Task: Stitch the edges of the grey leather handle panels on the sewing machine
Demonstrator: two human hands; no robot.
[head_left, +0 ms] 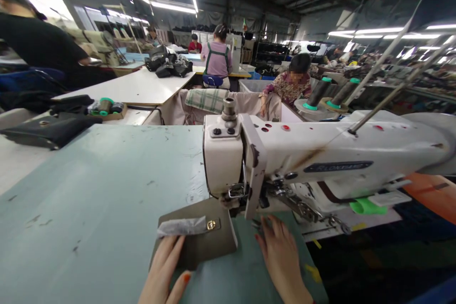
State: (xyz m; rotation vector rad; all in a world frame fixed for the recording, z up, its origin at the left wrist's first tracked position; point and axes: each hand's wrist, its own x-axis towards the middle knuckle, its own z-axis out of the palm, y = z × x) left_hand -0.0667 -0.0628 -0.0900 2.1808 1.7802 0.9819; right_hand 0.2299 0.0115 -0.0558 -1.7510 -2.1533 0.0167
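A grey-brown leather piece (pixel 210 240) with a small gold clasp (pixel 211 224) and a pale strip of lining (pixel 181 227) lies on the green sewing table (pixel 89 209), its far edge under the head of a white sewing machine (pixel 285 156). My left hand (pixel 164 270) lies flat on the near left part of the piece, fingers stretched out. My right hand (pixel 281 256) rests flat on the table just right of the piece, fingertips close to the needle area (pixel 245 194).
Thread cones (pixel 322 92) stand behind the machine. A black bag (pixel 46 128) lies on the table to the left, with thread spools (pixel 105 107) behind it. Other people sit and stand at tables (pixel 135 88) farther back. Right of the table is a dark gap.
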